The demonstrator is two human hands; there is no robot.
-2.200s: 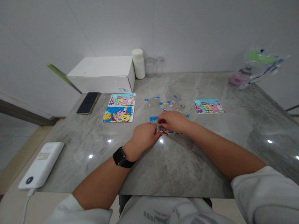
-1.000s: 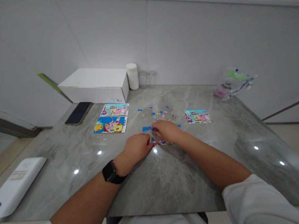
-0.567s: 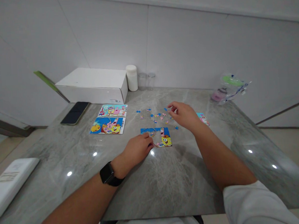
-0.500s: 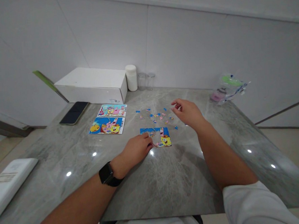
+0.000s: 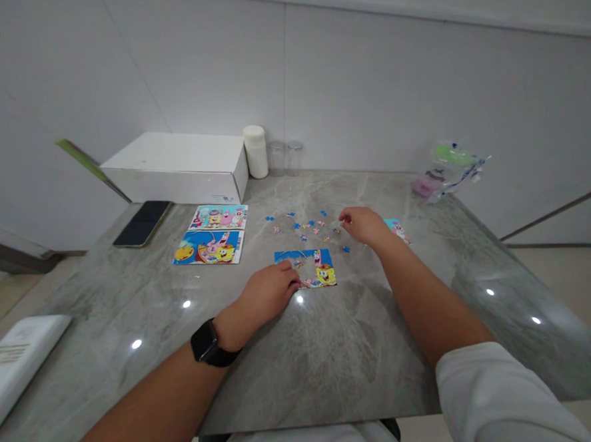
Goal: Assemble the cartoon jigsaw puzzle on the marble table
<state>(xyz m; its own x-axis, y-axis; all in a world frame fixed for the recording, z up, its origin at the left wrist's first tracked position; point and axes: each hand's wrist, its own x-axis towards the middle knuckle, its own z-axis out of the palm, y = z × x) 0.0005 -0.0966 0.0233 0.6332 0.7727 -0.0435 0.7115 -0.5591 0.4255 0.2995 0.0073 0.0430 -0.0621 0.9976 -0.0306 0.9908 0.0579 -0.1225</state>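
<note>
A partly assembled jigsaw puzzle with a yellow cartoon face lies on the table before me, its middle showing a gap. My left hand, palm down with fingers bent together, presses on the puzzle's left side and covers part of it. Just beyond the puzzle, several loose jigsaw pieces are scattered, mostly blue, pink and yellow. My right hand is at the right end of these pieces, thumb and fingers drawn together in a pinch. Anything between those fingertips is too small to make out.
Two cartoon picture cards lie left of the pieces, beside a dark phone. Behind stand a white box, a white bottle and two clear glasses. Another card shows past my right wrist. A plastic bag lies far right.
My right hand has come down slightly toward me, its fingertips closer together beside the loose pieces. More of the card behind the right wrist shows. My left hand stays on the puzzle.
</note>
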